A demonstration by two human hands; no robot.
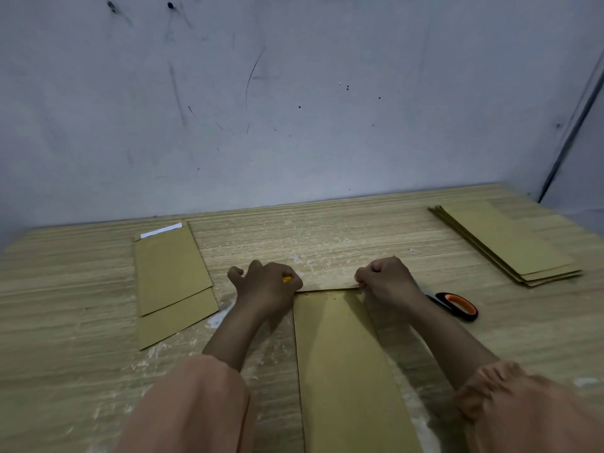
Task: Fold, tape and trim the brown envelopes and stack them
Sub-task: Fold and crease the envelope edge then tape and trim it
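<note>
A long brown envelope (343,361) lies lengthwise in front of me on the wooden table (327,237). My left hand (266,287) sits at its far left corner with curled fingers, and something small and yellow shows between them. At the far right corner, my right hand (385,279) pinches the envelope's far edge. To the left lie two overlapping brown envelopes (171,279), one with a white strip at its far end. A stack of brown envelopes (506,243) lies at the right back.
Scissors with black and orange handles (456,305) lie just right of my right wrist, blades hidden behind it. A scuffed pale wall rises right behind the table's far edge. Bare wood lies between the two hands and the wall.
</note>
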